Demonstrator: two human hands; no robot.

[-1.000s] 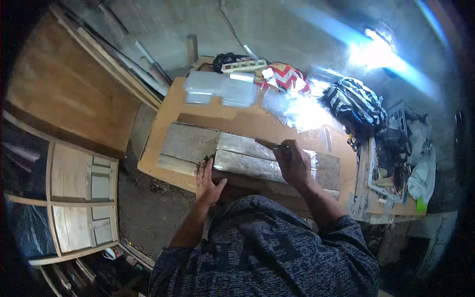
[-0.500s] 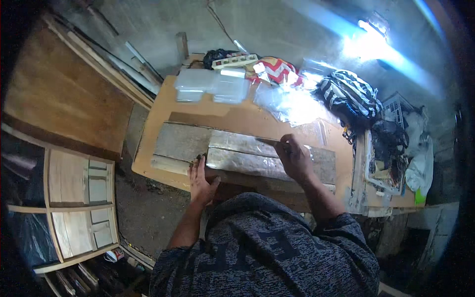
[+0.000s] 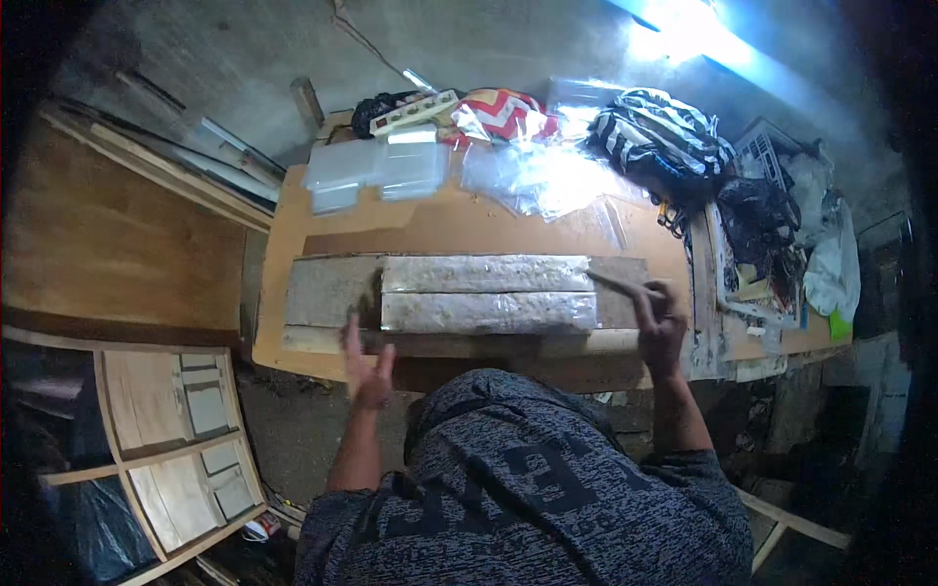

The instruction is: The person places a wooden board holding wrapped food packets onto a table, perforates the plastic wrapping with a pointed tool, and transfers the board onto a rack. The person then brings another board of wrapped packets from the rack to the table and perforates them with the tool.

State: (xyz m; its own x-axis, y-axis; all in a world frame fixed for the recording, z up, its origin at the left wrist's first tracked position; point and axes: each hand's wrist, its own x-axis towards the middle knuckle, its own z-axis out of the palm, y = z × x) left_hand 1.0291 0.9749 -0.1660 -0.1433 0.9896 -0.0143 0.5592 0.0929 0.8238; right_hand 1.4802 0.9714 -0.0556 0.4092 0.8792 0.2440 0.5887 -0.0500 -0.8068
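Pinching a thin tool (image 3: 616, 281), apparently between the fingers of the right hand (image 3: 662, 337), now shifted rightward, past two shiny strips (image 3: 489, 313) lying side by side on a grey board (image 3: 330, 285). Raising the left hand (image 3: 368, 379) off their left end, with thumb spread from blurred fingers; leaving both strips unsteadied, probably between strokes.

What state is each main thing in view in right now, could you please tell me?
Left hand: open, blurred, apparently empty.
Right hand: closed on the thin tool.
Thin tool: held, tip pointing left.
Two shiny strips: flat, side by side.
Wooden board: flat, partly covered by the strips.
Lamp: lit.
Power strip: sockets showing, switch unclear.
Striped bundle: crumpled.
Clear plastic stacks: lying flat.
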